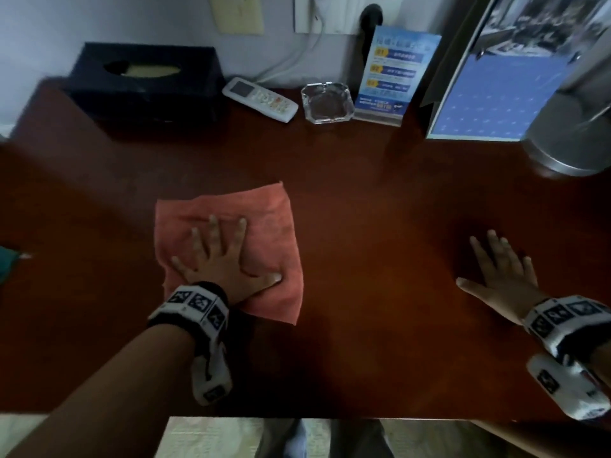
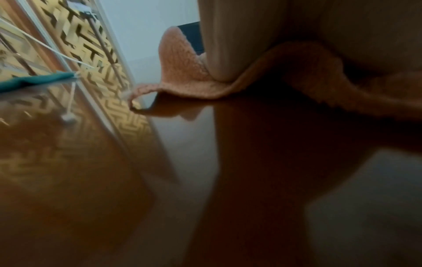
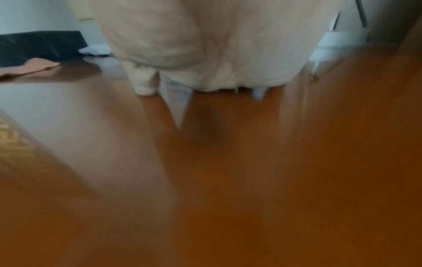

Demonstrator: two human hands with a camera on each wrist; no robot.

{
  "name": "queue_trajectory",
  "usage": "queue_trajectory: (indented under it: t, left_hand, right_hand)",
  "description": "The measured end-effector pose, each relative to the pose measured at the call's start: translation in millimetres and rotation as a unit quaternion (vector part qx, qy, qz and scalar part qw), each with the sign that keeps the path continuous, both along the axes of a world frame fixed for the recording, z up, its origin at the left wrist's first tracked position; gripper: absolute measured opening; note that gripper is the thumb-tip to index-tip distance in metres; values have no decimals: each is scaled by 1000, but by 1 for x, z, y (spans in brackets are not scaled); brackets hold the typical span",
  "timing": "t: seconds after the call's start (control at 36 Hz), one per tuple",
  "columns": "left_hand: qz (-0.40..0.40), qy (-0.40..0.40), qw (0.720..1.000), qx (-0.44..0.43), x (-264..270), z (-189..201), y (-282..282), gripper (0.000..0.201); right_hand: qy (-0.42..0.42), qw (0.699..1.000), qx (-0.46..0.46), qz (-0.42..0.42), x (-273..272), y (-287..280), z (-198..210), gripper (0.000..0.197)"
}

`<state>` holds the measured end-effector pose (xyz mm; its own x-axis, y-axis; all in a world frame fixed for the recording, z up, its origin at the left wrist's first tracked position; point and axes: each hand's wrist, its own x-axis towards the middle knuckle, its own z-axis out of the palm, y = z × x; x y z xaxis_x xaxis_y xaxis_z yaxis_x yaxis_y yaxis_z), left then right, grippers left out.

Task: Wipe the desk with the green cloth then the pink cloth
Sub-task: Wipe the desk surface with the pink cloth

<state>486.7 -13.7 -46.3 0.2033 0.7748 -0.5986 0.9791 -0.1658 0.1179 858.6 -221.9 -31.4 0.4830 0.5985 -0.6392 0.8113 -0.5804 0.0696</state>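
The pink cloth (image 1: 264, 226) lies flat on the dark wooden desk (image 1: 363, 209), left of centre. My left hand (image 1: 218, 256) presses on it with fingers spread straight. Up close in the left wrist view, the pink cloth (image 2: 308, 75) bunches under my palm. My right hand (image 1: 502, 269) rests flat on the bare desk at the right, fingers spread, holding nothing. The green cloth (image 1: 6, 262) shows only as a sliver at the desk's far left edge, and the green cloth (image 2: 34, 81) also appears in the left wrist view. In the right wrist view the pink cloth (image 3: 29, 67) lies far left.
Along the back of the desk stand a dark tissue box (image 1: 145, 81), a white remote (image 1: 259, 99), a glass ashtray (image 1: 327, 102), a blue leaflet stand (image 1: 393, 74) and a framed board (image 1: 496, 90). A metal kettle (image 1: 568, 137) stands back right. The front edge (image 1: 330, 418) is near me.
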Motion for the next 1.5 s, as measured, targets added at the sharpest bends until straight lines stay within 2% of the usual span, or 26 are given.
queue_trajectory:
  t: [0.11, 0.19, 0.31, 0.44, 0.53, 0.64, 0.78, 0.89, 1.06, 1.17, 1.31, 1.42, 1.5]
  left_hand:
    - [-4, 0, 1000, -9, -14, -1, -21, 120]
    - [-33, 5, 999, -12, -25, -3, -36, 122]
    - [-75, 7, 997, -15, -57, -3, -44, 121]
    - [11, 16, 1000, -2, -94, 0, -16, 121]
    - [59, 13, 998, -9, -101, 2, 15, 119]
    - [114, 1, 993, 22, -100, 2, 60, 118]
    - [101, -4, 994, 47, -87, 2, 103, 118]
    - [75, -9, 996, 47, -74, 1, 110, 115]
    - [-5, -16, 999, 28, -48, 0, 73, 115]
    - [-14, -33, 999, 11, -29, -5, 20, 118]
    - [4, -47, 999, -14, -27, -10, -38, 112]
    - [19, -82, 996, -26, -43, -4, -62, 102]
    - [43, -129, 991, -16, -66, 5, -84, 104]
  right_hand:
    - [-32, 997, 63, -20, -25, 16, 10, 88]
    - [-24, 995, 88, 42, -67, 45, 17, 89]
    - [43, 987, 110, 106, -132, 83, 19, 83]
    - [92, 983, 97, 123, -186, 111, 8, 85]
    - [88, 983, 78, 144, -202, 115, 3, 86]
    - [77, 984, 67, 147, -207, 115, -3, 91]
    - [81, 984, 69, 144, -207, 115, -7, 92]
    - [81, 984, 70, 143, -206, 115, -9, 93]
    - [74, 985, 71, 139, -208, 117, -4, 93]
    - [70, 981, 95, 153, -219, 119, 6, 94]
    - [114, 930, 199, 286, -250, 106, 11, 84]
    - [128, 917, 168, 337, -260, 89, 8, 74]
    - [141, 909, 160, 358, -261, 82, 14, 56]
